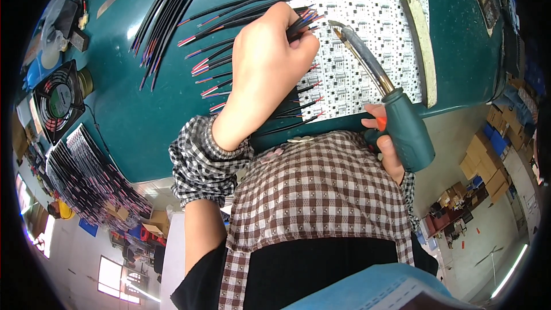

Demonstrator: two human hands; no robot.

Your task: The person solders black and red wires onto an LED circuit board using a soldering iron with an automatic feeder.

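My left hand is closed round a small bundle of black cables, whose bared coloured wire ends stick out past the fingers on the right. Under that hand, more black cables lie spread in rows, with several ends resting on the left edge of a white sheet of circuit boards. In my right hand is a soldering gun with a dark green body, gripped by its handle. Its metal tip points up and left above the sheet, a little to the right of the bundle, apart from it.
A pale narrow bar lies on the sheet's right side. Loose black cables lie on the green table at the far left. A small fan stands at the left edge, above large cable bundles. A dark block sits far right.
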